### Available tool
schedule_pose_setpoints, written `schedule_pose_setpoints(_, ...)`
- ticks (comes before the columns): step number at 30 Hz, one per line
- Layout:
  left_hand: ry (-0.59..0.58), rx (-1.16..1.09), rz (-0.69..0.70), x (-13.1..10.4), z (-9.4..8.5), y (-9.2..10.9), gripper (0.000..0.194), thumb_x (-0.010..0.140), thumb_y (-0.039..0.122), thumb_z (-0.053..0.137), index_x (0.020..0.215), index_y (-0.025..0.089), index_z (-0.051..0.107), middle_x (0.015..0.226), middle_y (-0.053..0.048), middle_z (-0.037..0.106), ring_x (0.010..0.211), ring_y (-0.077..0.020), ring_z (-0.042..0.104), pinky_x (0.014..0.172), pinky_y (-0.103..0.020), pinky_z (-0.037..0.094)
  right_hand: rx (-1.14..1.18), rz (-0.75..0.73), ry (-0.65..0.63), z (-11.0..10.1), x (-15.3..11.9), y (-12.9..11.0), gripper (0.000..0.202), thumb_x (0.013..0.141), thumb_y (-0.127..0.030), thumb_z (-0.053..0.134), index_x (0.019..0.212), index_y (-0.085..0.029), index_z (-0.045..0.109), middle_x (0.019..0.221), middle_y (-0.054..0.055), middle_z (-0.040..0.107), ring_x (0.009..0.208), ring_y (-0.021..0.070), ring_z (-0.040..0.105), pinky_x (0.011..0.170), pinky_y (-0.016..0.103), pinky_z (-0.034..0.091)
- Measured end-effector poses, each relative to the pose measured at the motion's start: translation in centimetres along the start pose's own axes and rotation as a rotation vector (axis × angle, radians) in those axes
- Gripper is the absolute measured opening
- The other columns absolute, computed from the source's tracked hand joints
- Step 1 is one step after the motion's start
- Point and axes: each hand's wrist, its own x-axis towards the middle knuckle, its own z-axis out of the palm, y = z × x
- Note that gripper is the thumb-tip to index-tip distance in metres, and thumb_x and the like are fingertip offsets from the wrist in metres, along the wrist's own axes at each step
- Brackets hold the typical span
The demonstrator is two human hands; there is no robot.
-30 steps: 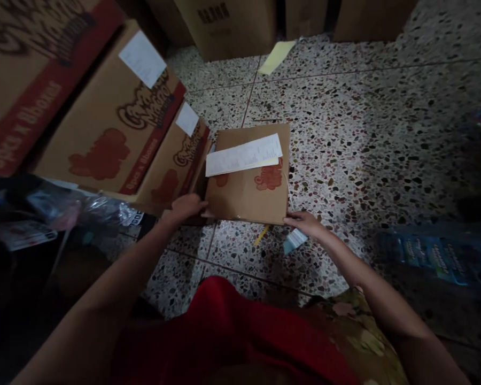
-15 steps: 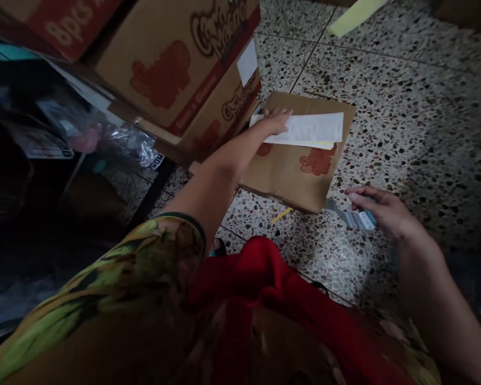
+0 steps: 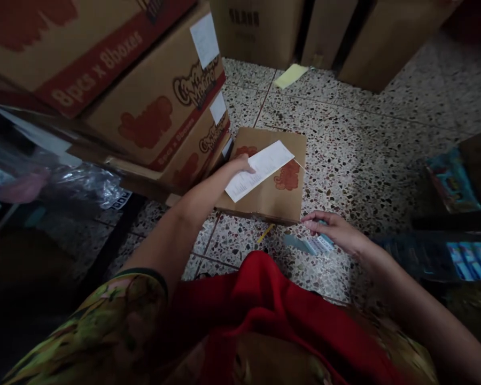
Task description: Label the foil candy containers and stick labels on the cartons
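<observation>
My left hand (image 3: 242, 163) is closed on the edge of printed white paper sheets (image 3: 262, 168), its thumb lying on top. The sheets slant over a cardboard box (image 3: 260, 206) with red printing, which lies on the floor. I cannot tell whether they touch it. My right hand (image 3: 332, 229) is beside the box's near right corner, fingers pinched on a blue-grey strip (image 3: 310, 245) with white printed patches. The strip hangs below the fingers over the floor; its exact kind is unclear.
Stacked printed cartons (image 3: 144, 123) stand close on the left, by crumpled clear plastic (image 3: 84, 184). More cardboard boxes (image 3: 256, 32) line the back. A yellow paper piece (image 3: 291, 76) lies on the speckled floor (image 3: 336, 160). Blue packets (image 3: 471, 261) are at right.
My left hand has closed on the sheets and turned them to a slant. My view has shifted, showing more boxes at the back. My right hand still holds the strip, now nearer the box.
</observation>
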Motion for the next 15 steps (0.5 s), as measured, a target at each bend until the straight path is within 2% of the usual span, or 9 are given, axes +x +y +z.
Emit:
schedule_pose_setpoints(2, -0.067, -0.109, -0.074, -1.0, 0.0, 0.6, 0.053, 0.063, 0.027, 0.083, 0.108, 0.008, 0.063, 0.099, -0.017, 0.073, 0.091, -0.0305, 0.07, 0.082, -0.042, 0.055, -0.016, -0.014, -0.005, -0.2, 0.1, -0.7, 0.048, 0.065, -0.059, 0.078, 0.093, -0.02, 0.073, 0.078, 0.0, 0.067, 0.073, 0.0151, 0.059, 0.08, 0.032, 0.047)
schedule_pose_setpoints(5, -0.057, -0.166, -0.072, -2.1, -0.7, 1.6, 0.043, 0.064, 0.024, 0.078, 0.101, 0.01, 0.063, 0.091, -0.011, 0.073, 0.078, -0.0239, 0.069, 0.072, -0.035, 0.055, -0.006, -0.032, 0.037, -0.6, 1.4, -1.3, 0.048, 0.061, -0.06, 0.08, 0.089, -0.021, 0.074, 0.079, 0.001, 0.069, 0.074, 0.016, 0.059, 0.077, 0.031, 0.047)
schedule_pose_setpoints(11, -0.088, -0.29, -0.02, -3.1, -2.1, 2.3, 0.04, 0.058, 0.026, 0.079, 0.092, 0.014, 0.061, 0.083, -0.003, 0.071, 0.072, -0.0186, 0.067, 0.066, -0.028, 0.052, 0.2, 0.013, 0.09, -1.4, 5.8, -2.4, 0.055, 0.054, -0.058, 0.085, 0.091, -0.019, 0.073, 0.075, 0.001, 0.069, 0.067, 0.0149, 0.059, 0.062, 0.027, 0.044)
schedule_pose_setpoints(15, -0.109, -0.356, -0.01, -2.9, -2.5, 2.4, 0.045, 0.058, 0.031, 0.081, 0.093, 0.015, 0.058, 0.082, -0.001, 0.069, 0.071, -0.017, 0.065, 0.066, -0.027, 0.051, 0.197, -0.016, 0.137, -1.6, 7.5, -2.8, 0.058, 0.054, -0.06, 0.083, 0.095, -0.019, 0.074, 0.08, 0.004, 0.073, 0.076, 0.0191, 0.066, 0.067, 0.029, 0.051)
